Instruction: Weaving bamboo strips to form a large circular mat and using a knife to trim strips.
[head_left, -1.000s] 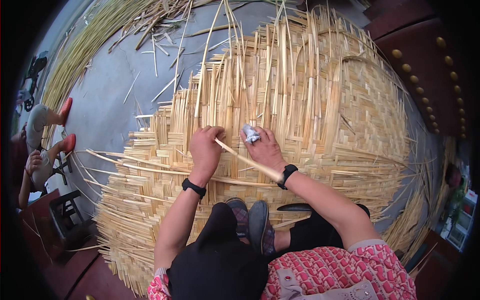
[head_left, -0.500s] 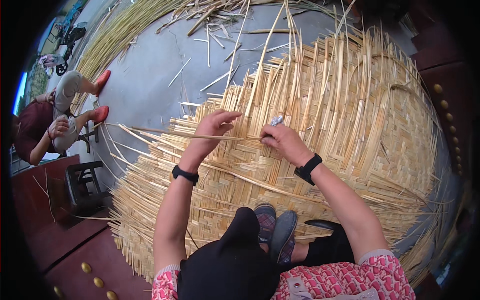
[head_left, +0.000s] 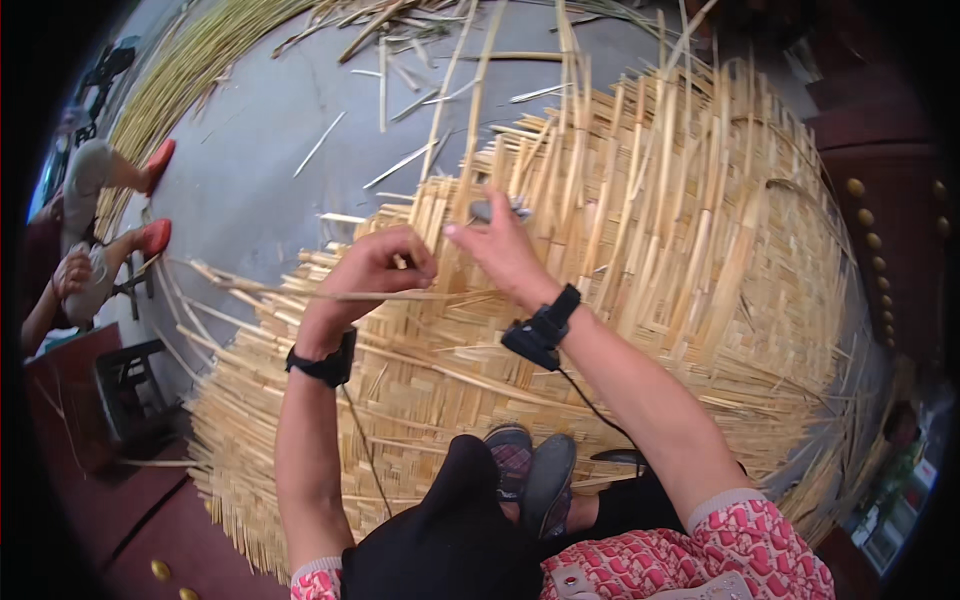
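Note:
A large half-woven mat (head_left: 620, 250) of pale split-reed strips spreads beneath both my hands, with loose strip ends standing out along its far and left edges. My left hand (head_left: 375, 265) is over the mat's left-middle part, its fingers curled with tips close together; whatever they hold is hidden. One long loose strip (head_left: 270, 290) passes by my left wrist and runs out to the left. Just right of it is my right hand (head_left: 505, 250), thumb and forefinger stretched toward some upright strips. A small grey metal-looking piece (head_left: 482, 211) sits at its fingers, partly covered.
My shoes (head_left: 530, 480) rest on the mat. At the left sits another person in red shoes (head_left: 156, 237), beside a dark stool (head_left: 130, 390). Reed bundles (head_left: 190, 90) and scraps lie on the grey floor beyond. Dark red studded panels (head_left: 870, 200) stand at the right.
My left hand has moved down and left, its fingers curling in. My right hand has shifted left and up, spreading thumb and forefinger, off the spot by the long strip's end. The whole view has shifted.

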